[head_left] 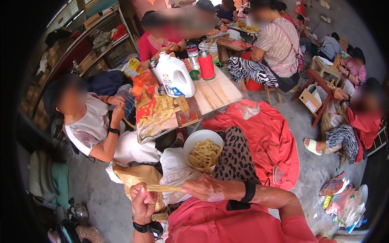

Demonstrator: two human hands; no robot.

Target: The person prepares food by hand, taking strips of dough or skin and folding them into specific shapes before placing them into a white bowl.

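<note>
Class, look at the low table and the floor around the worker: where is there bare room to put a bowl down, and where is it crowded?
Free: the pale board end of the table, right of the white jug; grey floor beyond the red cloth. Crowded: the table's left half, piled with yellow strips; the lap around the white bowl.

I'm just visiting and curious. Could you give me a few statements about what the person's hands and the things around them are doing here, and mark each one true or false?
1. Both hands hold one pale strip between them. True: the left hand and right hand grip the strip at its ends.
2. The white bowl is empty. False: it holds many pale strips.
3. A red flask stands on the table. True.
4. The white jug lies on the floor. False: it stands upright on the table.
5. A red cloth lies spread on the floor. True.
</note>
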